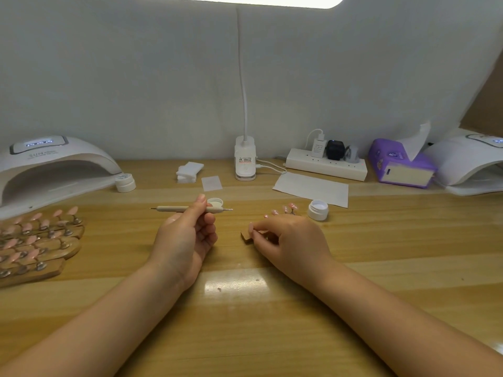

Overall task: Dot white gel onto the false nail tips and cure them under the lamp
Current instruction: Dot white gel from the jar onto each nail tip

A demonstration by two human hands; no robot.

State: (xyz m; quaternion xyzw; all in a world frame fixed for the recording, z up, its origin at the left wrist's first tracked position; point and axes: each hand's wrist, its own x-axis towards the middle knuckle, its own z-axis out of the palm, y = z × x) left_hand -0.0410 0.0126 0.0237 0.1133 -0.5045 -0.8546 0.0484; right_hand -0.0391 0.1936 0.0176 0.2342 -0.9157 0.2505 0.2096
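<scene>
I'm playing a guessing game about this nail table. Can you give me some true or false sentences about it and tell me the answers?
1. The left hand holds a dotting pen. True.
2. The right hand is up in the air holding nothing. False: it rests on the table, pinching a small wooden stand.
3. An open white jar stands to the right of the right hand. True.
4. The tissue pack is green. False: it is purple.
5. Stands with pink nail tips sit at the left, in front of a lamp. True.
</scene>
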